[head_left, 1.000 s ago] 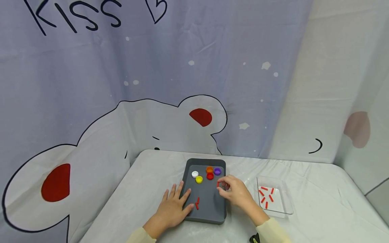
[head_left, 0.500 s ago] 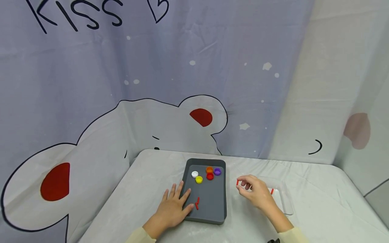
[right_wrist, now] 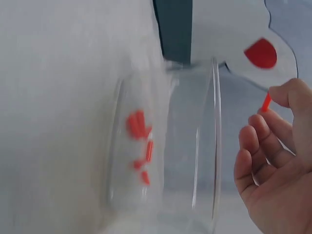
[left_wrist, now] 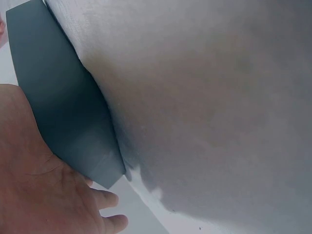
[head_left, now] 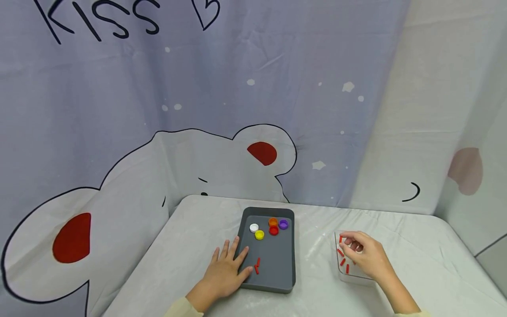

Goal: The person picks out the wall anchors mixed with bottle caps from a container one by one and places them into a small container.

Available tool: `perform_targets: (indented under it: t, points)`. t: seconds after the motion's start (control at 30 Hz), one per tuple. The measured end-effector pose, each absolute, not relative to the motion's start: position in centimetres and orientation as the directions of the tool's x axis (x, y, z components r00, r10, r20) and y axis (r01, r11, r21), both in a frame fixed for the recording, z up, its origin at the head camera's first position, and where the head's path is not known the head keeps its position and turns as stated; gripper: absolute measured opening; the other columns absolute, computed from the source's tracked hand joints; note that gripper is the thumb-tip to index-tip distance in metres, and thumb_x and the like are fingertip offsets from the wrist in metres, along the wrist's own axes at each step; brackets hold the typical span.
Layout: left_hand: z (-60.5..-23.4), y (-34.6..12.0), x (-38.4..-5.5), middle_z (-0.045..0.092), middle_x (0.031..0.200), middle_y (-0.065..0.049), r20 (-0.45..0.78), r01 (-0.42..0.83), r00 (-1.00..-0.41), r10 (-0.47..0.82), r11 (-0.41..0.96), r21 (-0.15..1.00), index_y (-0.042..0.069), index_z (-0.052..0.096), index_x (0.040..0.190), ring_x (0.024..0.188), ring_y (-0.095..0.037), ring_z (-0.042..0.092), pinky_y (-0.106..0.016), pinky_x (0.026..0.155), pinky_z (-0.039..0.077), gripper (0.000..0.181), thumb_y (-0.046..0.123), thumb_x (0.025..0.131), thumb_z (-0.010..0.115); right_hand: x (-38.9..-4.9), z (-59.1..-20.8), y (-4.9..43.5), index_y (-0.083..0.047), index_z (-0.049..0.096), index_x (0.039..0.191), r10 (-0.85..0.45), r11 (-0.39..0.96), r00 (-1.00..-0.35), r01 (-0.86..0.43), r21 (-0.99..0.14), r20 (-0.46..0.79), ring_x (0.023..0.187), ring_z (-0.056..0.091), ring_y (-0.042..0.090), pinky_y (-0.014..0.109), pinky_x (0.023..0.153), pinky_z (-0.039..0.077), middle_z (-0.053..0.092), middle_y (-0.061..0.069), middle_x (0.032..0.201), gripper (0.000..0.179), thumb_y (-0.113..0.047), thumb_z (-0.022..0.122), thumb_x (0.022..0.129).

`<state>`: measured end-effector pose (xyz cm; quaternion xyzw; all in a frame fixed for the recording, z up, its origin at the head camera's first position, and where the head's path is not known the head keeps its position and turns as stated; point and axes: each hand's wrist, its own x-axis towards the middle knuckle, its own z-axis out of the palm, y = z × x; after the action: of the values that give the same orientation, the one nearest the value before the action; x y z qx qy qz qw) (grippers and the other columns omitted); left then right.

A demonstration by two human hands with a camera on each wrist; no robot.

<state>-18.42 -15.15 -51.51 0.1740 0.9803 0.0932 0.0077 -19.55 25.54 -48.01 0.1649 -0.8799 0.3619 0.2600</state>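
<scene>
My right hand (head_left: 366, 255) pinches a small red stick (right_wrist: 265, 102) upright between thumb and index finger, above the clear plastic box (right_wrist: 216, 146). More red sticks (head_left: 347, 268) lie inside that box, some hidden behind the hand in the head view. My left hand (head_left: 225, 274) lies with fingers spread across the left rim of the grey tray (head_left: 273, 275). Close to its thumb, two red sticks (head_left: 256, 269) lie on the tray floor.
Toward the tray's far end sit small round cups: white (head_left: 254, 227), yellow (head_left: 259, 234), orange (head_left: 273, 222), red (head_left: 273, 230) and purple (head_left: 283, 224). A white cloth (head_left: 214, 215) covers the table. Behind it hangs a printed curtain (head_left: 222, 88).
My right hand has moved right, from over the tray to over the clear box, still pinching the red stick. The left hand, tray and cups have stayed put.
</scene>
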Motion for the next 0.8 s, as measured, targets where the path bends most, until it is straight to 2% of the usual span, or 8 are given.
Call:
perform_targets:
  t: [0.2,0.4,0.8]
  points:
    - [-51.6,-15.2,-18.5,0.020,0.167,-0.016,0.009,0.340,-0.939,0.345,0.921,0.189,0.019,0.044,0.155,0.151,-0.047,0.019,-0.068,0.116,0.019,0.068,0.062,0.102,0.040,-18.7,-48.2,27.9,-0.012,0.076,0.100,-0.106,0.688,-0.815,-0.474,-0.550,0.570,0.071,0.055,-0.004,0.013,0.063,0.045,0.063,-0.014,0.081,0.023,-0.001,0.080,0.081]
    - [-51.4,-15.1,-18.5,0.020,0.168,-0.017,0.006,0.340,-0.939,0.345,0.922,0.187,0.019,0.044,0.156,0.151,-0.047,0.019,-0.068,0.116,0.018,0.070,0.064,0.102,0.038,-17.9,-48.9,29.5,-0.009,0.076,0.098,-0.132,0.686,-0.807,-0.494,-0.535,0.575,0.070,0.055,-0.002,0.013,0.063,0.044,0.062,-0.015,0.080,0.023,0.003,0.079,0.079]
    - [-52.4,-15.3,-18.9,0.017,0.169,-0.014,0.006,0.328,-0.943,0.332,0.928,0.176,0.022,0.042,0.157,0.153,-0.045,0.017,-0.067,0.117,0.017,0.070,0.065,0.102,0.038,-17.3,-49.4,30.3,-0.010,0.076,0.099,-0.145,0.685,-0.825,-0.482,-0.546,0.547,0.071,0.055,-0.004,0.014,0.062,0.043,0.061,-0.019,0.081,0.022,0.000,0.080,0.079]
